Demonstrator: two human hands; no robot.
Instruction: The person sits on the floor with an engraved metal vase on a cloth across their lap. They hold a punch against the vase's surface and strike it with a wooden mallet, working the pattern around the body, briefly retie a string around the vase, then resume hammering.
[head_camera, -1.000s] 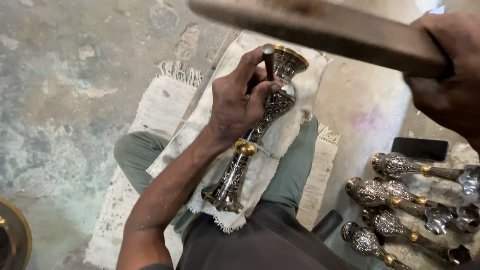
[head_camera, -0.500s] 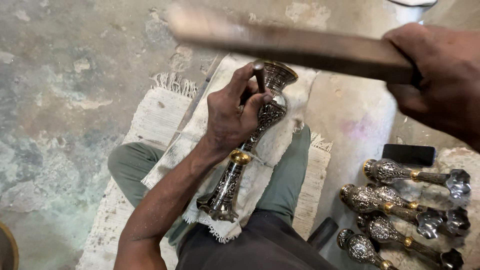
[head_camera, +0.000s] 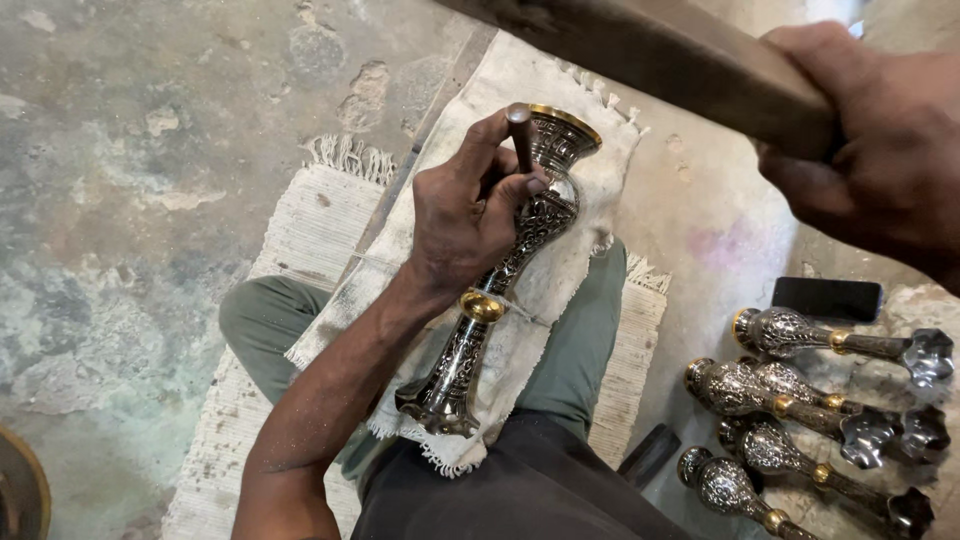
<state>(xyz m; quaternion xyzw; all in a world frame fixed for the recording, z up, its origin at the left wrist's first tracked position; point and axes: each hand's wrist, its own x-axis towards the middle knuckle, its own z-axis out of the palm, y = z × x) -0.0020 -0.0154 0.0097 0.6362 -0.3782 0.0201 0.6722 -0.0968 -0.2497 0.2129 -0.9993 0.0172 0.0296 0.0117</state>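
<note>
Head view: the left hand (head_camera: 465, 225) is clenched around the upper stem of a tall engraved silver-and-brass vase (head_camera: 500, 290) and, in the same grip, pinches a short dark metal punch (head_camera: 520, 135) upright against the vase's neck just below the brass-rimmed mouth. The vase lies tilted across a frayed off-white cloth (head_camera: 590, 200) spread over the person's lap. Its long axis runs from the flared foot near the lap edge of the cloth up and away to the mouth at the far end.

The right hand (head_camera: 880, 160) is clenched on the handle of a long dark wooden mallet (head_camera: 660, 50), held high, above and to the right of the punch and well apart from it. The mallet's length reaches leftward over the vase's mouth, so the punch head lies down and to the left of the right grip.

On the concrete floor (head_camera: 150, 200) to the right lie four more engraved silver vases (head_camera: 800, 400), side by side, beside a flat black rectangular object (head_camera: 828, 298).
</note>
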